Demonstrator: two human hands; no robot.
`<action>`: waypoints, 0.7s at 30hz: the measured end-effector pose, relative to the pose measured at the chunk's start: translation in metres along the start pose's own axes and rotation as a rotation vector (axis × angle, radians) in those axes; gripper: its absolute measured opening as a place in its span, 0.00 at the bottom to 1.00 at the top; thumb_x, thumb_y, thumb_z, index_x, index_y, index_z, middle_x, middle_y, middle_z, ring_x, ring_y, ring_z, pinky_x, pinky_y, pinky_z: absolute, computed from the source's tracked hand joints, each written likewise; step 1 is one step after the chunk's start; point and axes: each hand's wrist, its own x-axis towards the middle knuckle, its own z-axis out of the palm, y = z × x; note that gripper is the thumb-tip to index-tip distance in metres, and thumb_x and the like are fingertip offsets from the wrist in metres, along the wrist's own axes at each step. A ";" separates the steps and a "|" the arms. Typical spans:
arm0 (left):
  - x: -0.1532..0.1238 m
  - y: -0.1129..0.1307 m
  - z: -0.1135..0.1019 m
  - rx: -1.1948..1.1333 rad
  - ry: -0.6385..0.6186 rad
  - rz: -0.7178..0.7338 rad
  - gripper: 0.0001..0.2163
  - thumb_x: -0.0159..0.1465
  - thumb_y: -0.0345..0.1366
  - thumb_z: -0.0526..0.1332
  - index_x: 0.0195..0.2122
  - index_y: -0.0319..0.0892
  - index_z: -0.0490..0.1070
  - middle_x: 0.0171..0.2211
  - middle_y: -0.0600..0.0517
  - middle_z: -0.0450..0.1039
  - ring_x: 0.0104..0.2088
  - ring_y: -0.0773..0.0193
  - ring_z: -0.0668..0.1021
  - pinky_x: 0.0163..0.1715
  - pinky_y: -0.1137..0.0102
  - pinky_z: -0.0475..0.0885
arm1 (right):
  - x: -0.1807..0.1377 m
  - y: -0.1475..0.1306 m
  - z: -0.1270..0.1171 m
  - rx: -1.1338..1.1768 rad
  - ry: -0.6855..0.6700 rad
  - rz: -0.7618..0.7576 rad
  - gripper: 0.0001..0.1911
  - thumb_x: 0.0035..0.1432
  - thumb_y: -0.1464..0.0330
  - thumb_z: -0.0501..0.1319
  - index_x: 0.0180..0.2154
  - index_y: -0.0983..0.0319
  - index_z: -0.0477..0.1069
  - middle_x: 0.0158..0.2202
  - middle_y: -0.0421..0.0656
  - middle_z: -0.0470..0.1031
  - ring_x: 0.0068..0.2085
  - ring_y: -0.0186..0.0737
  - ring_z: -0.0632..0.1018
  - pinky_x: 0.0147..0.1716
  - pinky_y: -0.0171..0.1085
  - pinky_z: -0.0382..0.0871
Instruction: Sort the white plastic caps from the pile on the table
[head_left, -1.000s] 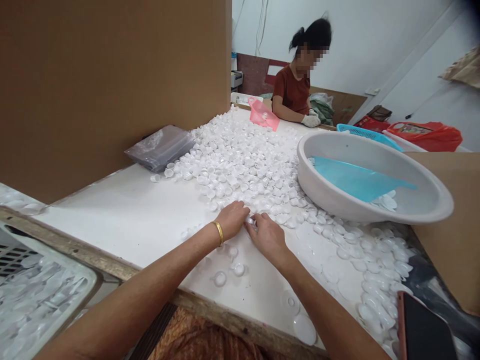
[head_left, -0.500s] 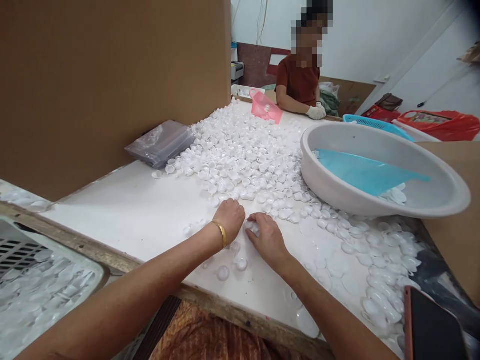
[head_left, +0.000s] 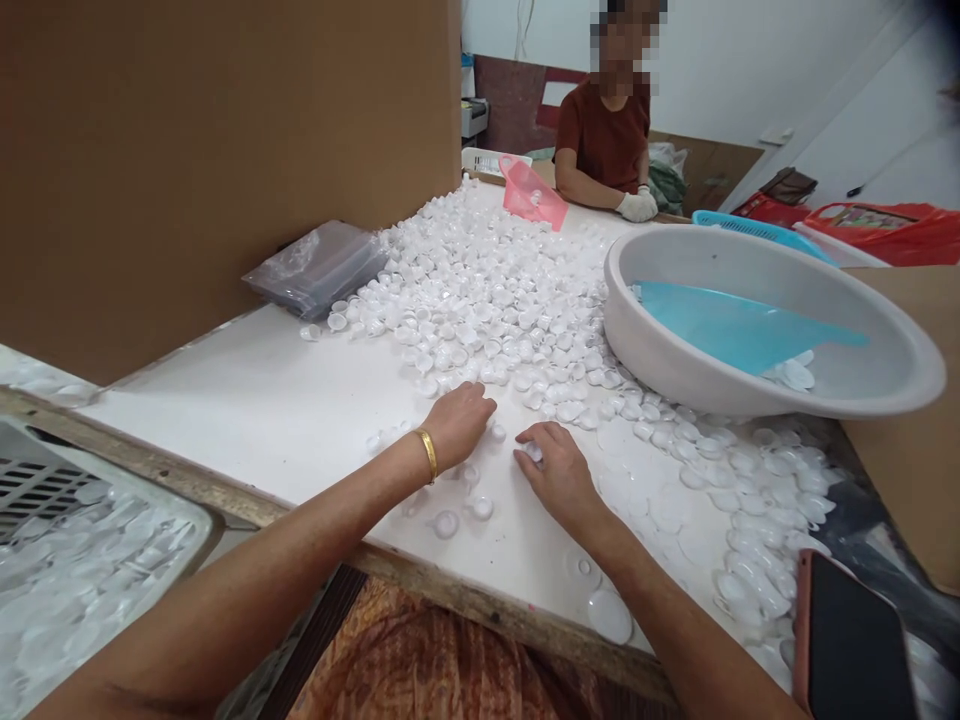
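Observation:
My left hand (head_left: 459,424), with a gold bracelet (head_left: 428,455) at its wrist, is at the front edge of a pile of small white plastic cups (head_left: 480,290). Its fingers are curled together and the tips are hidden, so what they hold cannot be made out. To its right, my right hand (head_left: 559,468) pinches a small white plastic piece (head_left: 533,451) between thumb and fingers. A loose white piece (head_left: 497,432) lies on the table between the two hands. Several clear, round-ended pieces (head_left: 445,523) are on the white tabletop below my left hand.
A grey basin (head_left: 626,345) holding a blue plastic scoop (head_left: 724,325) stands at right. Flat white pieces and a phone (head_left: 855,640) lie nearer me. A cardboard wall and plastic-wrapped stack (head_left: 319,265) border the left. Across sits a gloved person (head_left: 604,145) beside a pink scoop (head_left: 534,195).
My hands have moved farther apart, the right one shifting to the right with the small white piece. A loose piece now shows between them. The view has tilted slightly downward.

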 end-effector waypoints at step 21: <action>-0.095 -0.058 0.011 -0.320 0.169 -0.463 0.16 0.62 0.34 0.50 0.49 0.42 0.69 0.39 0.49 0.68 0.36 0.63 0.73 0.39 0.67 0.67 | -0.032 -0.014 0.001 0.085 -0.155 -0.079 0.03 0.53 0.72 0.58 0.32 0.59 0.67 0.42 0.43 0.74 0.46 0.43 0.72 0.44 0.45 0.65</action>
